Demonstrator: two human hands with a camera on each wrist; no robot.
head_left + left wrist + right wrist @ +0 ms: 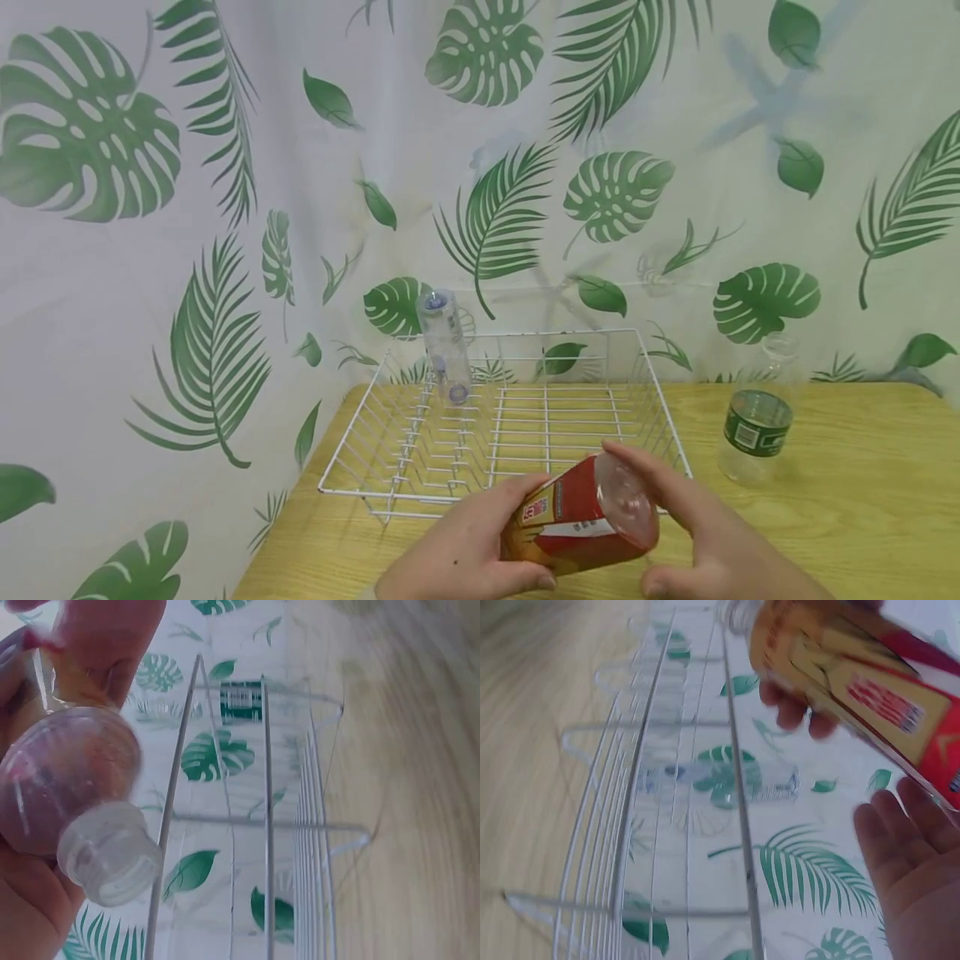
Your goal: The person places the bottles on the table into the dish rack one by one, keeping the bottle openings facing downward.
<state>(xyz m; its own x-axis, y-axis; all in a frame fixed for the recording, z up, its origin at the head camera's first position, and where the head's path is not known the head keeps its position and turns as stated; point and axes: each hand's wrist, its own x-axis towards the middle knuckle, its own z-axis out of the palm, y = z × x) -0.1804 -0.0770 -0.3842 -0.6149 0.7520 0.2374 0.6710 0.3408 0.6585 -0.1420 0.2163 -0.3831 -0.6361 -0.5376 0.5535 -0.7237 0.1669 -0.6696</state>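
A clear plastic bottle with a red and tan label [573,527] lies tilted in my left hand [461,546], whose fingers and thumb grip it. Its base faces right in the head view. In the left wrist view the bottle's clear neck [112,855] shows without a cap. My right hand [716,533] is beside the base, its fingers extended along the far side and its thumb apart. The right wrist view shows the straight fingers [900,832] close to the label; whether they touch it, I cannot tell.
A white wire rack [546,417] stands on the wooden table [862,492] behind my hands. Inside its left part leans a clear bottle with bluish ends [444,346]. A clear bottle with a green label [757,423] stands right of the rack. A leaf-patterned curtain [360,250] hangs behind.
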